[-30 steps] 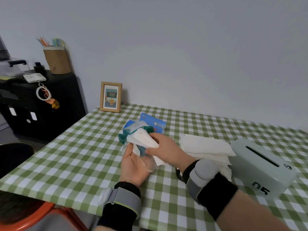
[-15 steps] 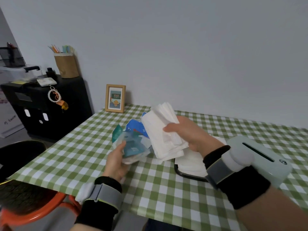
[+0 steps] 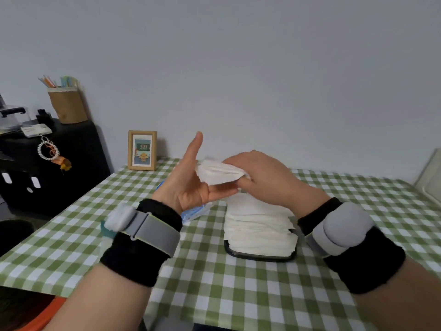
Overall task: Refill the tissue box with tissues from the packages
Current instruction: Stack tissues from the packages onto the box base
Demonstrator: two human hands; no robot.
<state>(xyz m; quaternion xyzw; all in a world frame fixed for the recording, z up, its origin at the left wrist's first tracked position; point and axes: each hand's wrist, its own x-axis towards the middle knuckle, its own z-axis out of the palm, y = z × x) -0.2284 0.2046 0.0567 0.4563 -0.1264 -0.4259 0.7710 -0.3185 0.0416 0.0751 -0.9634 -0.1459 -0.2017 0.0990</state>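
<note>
One white folded tissue bundle (image 3: pixel 217 174) lies level, long axis left-right, no longer upright; right grip (image 3: pixel 262 180) pinches it, left grip (image 3: pixel 188 187), spread, has dropped the blue plastic package (image 3: pixel 195 211).

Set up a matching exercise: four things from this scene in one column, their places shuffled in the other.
1 picture frame
2 pen holder
3 tissue stack
4 tissue bundle

A on the black cabinet
B on the black tray
C gripped by the right hand, over the left hand
D on the table, by the wall

Pairs: 1-D, 2-A, 3-B, 4-C
</note>
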